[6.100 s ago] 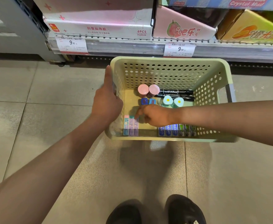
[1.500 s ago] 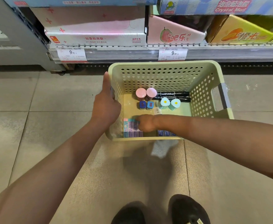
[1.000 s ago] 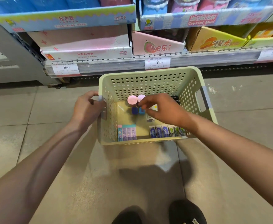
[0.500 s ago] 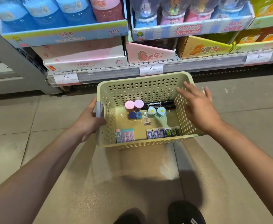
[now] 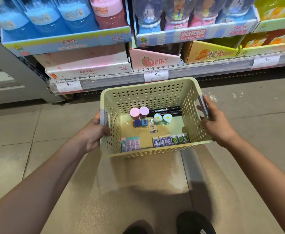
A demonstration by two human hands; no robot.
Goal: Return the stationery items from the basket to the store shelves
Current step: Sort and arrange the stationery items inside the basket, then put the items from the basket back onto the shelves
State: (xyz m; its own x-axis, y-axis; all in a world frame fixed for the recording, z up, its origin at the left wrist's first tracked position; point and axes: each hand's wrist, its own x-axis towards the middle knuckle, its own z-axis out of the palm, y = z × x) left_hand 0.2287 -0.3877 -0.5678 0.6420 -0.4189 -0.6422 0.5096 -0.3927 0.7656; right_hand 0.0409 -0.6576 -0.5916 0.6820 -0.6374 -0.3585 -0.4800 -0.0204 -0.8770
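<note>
Hands on both ends of the pale green basket (image 5: 148,92) — the left hand (image 5: 92,134) curls round the grey handle at nine o'clock, the right hand (image 5: 217,125) wraps the grey handle at three o'clock. The basket sits low in front of the store shelf (image 5: 197,71), over the tiled floor (image 5: 20,132); whether it rests on the tiles or hangs just above them is hard to say. Inside, toward twelve o'clock, two pink round tubs (image 5: 139,112) stand beside two black markers (image 5: 165,110). Two mint egg-shaped pieces (image 5: 162,118) and two small blue blocks (image 5: 141,123) sit near the middle. Along the six o'clock wall runs a row of pastel erasers (image 5: 130,144) — then, a gap apart, blue and green eraser packs (image 5: 170,141). Black shoes (image 5: 195,223) show at the bottom edge.
</note>
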